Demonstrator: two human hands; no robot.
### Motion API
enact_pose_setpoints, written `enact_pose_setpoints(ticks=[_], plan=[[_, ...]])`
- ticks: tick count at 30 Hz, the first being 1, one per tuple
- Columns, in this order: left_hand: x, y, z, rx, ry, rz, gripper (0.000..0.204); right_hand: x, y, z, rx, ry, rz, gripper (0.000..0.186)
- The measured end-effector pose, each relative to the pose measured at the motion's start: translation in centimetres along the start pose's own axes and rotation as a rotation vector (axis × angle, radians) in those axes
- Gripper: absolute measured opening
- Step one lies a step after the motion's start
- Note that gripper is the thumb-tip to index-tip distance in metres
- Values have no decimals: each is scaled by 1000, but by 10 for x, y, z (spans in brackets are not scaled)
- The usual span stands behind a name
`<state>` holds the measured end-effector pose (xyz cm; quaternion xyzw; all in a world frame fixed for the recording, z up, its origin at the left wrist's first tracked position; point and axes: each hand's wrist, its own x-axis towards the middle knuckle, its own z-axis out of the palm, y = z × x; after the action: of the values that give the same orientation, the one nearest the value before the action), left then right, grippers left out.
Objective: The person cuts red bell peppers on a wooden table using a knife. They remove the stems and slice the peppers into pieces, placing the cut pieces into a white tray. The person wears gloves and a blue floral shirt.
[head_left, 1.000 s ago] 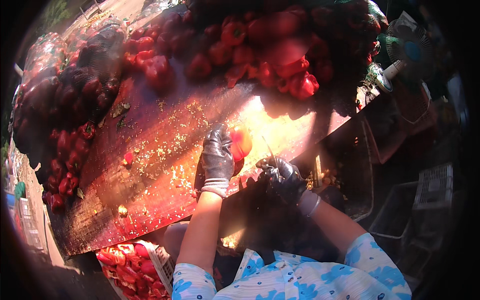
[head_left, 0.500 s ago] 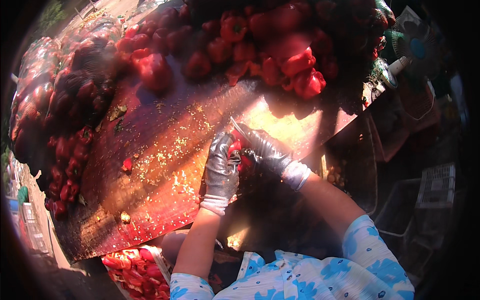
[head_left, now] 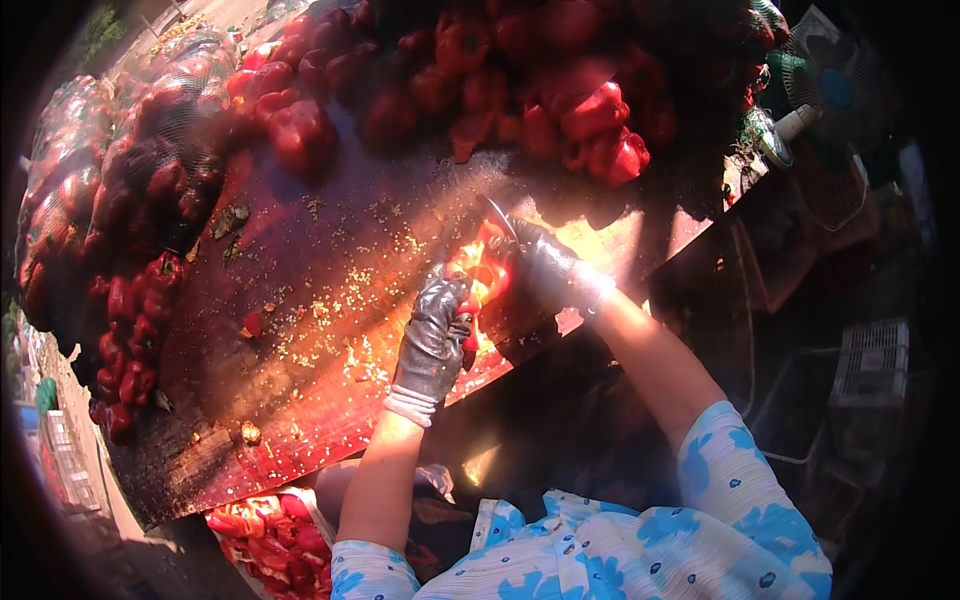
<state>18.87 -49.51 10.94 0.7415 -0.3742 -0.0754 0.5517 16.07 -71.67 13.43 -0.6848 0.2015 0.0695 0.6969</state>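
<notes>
My left hand (head_left: 430, 330), in a dark coated glove with a white cuff, is closed round a red bell pepper (head_left: 485, 272). The pepper looks opened up, and sunlight falls on its pale inside. My right hand (head_left: 546, 265), gloved alike, is just to the right of the pepper, closed on a knife. The knife's thin curved blade (head_left: 502, 216) points up and left past the fingers; its handle is hidden in the glove. Both hands are over the near edge of a reddish, stained board (head_left: 290, 400).
Whole red peppers (head_left: 465, 75) lie heaped along the board's far side. Net sacks of peppers (head_left: 75, 170) stand at the left. Pale seeds and scraps dot the board. Below its near edge, a container holds cut red peppers (head_left: 270, 540). A fan (head_left: 835, 88) and a crate (head_left: 870, 360) are at right.
My right hand with the knife has moved up and right, away from my left hand. The pepper, mostly covered before, now shows its opened, sunlit inside.
</notes>
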Motion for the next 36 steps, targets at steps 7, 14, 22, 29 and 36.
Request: enact_pose_setpoints(ticks=[7, 14, 22, 29, 36], plan=[[-7, 10, -12, -408, 185, -225, 28, -48, -30, 17, 98, 46, 127, 53], [-6, 5, -6, -506, 193, -234, 27, -64, -22, 2, -532, 173, -248, 54], [-6, 4, 4, -581, 224, -204, 29, -74, -48, 39, -1185, 137, -406, 30], [15, 14, 5, -717, 156, -302, 32, -44, -45, 24, -1350, 63, -198, 28], [30, 28, 13, -932, 129, -456, 31, -28, -46, 9, -1319, 37, -113, 29]])
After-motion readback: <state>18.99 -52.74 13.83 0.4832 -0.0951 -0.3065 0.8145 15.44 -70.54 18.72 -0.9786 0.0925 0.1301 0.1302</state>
